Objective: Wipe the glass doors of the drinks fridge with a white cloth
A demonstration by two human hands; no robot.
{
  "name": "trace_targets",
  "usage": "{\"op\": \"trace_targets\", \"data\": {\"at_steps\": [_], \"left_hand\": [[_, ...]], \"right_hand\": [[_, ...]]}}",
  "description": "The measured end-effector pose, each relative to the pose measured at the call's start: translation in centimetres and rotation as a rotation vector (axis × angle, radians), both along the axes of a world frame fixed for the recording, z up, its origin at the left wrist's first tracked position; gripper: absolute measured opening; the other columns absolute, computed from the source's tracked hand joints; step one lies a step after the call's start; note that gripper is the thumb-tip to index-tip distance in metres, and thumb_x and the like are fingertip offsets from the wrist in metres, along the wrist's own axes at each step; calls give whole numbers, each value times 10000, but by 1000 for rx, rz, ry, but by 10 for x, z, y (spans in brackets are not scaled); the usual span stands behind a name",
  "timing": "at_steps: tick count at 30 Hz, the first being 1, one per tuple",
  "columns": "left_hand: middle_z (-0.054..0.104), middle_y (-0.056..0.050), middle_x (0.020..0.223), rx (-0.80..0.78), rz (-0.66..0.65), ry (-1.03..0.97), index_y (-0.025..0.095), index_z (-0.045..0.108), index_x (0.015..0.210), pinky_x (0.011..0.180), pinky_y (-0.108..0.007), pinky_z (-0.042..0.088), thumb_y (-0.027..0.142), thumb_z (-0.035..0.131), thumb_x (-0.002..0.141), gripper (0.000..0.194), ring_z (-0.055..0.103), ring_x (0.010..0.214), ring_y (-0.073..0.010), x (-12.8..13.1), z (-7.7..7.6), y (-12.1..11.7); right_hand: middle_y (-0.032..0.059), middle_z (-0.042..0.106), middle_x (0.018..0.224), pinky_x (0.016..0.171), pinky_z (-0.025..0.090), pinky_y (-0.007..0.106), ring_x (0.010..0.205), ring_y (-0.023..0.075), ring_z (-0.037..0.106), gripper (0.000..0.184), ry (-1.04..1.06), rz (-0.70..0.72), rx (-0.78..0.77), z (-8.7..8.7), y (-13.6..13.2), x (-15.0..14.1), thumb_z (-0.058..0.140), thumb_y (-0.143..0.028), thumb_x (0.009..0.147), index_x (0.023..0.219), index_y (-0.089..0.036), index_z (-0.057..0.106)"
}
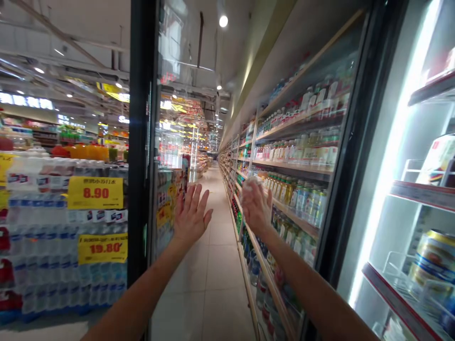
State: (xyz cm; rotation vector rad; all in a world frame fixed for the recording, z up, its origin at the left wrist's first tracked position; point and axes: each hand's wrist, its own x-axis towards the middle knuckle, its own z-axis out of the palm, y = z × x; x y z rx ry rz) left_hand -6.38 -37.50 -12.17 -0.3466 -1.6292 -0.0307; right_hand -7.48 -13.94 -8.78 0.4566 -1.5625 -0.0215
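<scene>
A black-framed glass door stands swung open in front of me, and I see the aisle through its pane. My left hand is raised at the pane with its fingers spread and nothing in it; it looks flat against the glass. To its right, my right hand is pressed up at the pane, bunched round a crumpled white cloth. The cloth shows above and between the fingers, slightly blurred. Whether it is fabric or paper I cannot tell.
At the right is a lit cooler with shelves and a gold can. Stacked packs of bottles with yellow price signs stand on the left. Bottle shelves and a tiled floor show through the glass.
</scene>
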Motion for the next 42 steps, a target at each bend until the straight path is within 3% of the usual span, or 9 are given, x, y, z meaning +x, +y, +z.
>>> {"op": "trace_targets", "data": {"at_steps": [3,8,13,15,19,25,31,37,42], "left_hand": [[313,-122,1424,-3,2,-2,200,209,1406,1103,-445,122,326,486,844,639,163,1366,-224,0,0,0],[306,-122,1427,4,-9,-17,199,198,1408,1102,-443,120,329,468,853,631,152,1368,-223,1,0,0],[297,-116,1433,19,-49,-38,214,211,1404,1102,-445,119,335,450,863,604,161,1366,-222,1,0,-1],[297,-118,1432,13,-38,-43,210,203,1406,1101,-447,121,334,450,862,610,164,1366,-223,1,0,-1],[293,-120,1434,9,-8,-50,198,194,1408,1099,-450,126,331,447,863,616,162,1367,-224,1,-1,-1],[299,-120,1432,6,1,-50,189,231,1399,1104,-438,116,345,445,862,599,149,1370,-217,3,0,-1],[299,-123,1431,-3,22,-52,182,229,1399,1100,-445,133,327,443,861,597,161,1367,-220,5,1,-1],[331,-131,1416,-4,4,-17,189,229,1400,1096,-446,147,305,461,856,603,162,1366,-224,1,0,-1],[324,-124,1423,-12,-25,-23,206,217,1403,1093,-455,158,292,471,850,614,175,1364,-230,5,4,-1]], "right_hand": [[65,419,1382,1093,134,481,1324,216,297,481,-4,10,101,-3,-2,-1,440,-248,840,1317,-296,403],[160,268,1453,1040,208,536,1349,271,231,525,69,-38,-470,19,13,-3,337,-255,871,1389,-186,285],[47,449,1360,1096,152,472,1328,204,290,473,11,31,203,-15,-18,2,438,-244,846,1314,-303,403],[57,436,1371,1092,149,485,1321,212,304,467,23,34,161,-17,-14,1,442,-248,847,1310,-294,412],[155,314,1434,1048,201,531,1332,274,274,505,118,-11,-370,2,-2,-5,364,-246,870,1371,-192,334],[53,452,1359,1098,145,458,1316,198,315,482,14,-7,196,2,-14,-2,432,-260,850,1327,-309,385],[137,222,1475,1025,202,573,1350,277,226,532,25,-77,-588,55,38,-11,310,-272,866,1394,-218,266],[57,371,1417,1092,131,491,1340,214,265,471,-40,-18,9,38,15,-9,411,-288,847,1318,-303,404],[144,269,1457,1011,208,608,1330,285,272,519,6,-87,-669,57,90,-10,325,-256,849,1367,-222,330]]}}
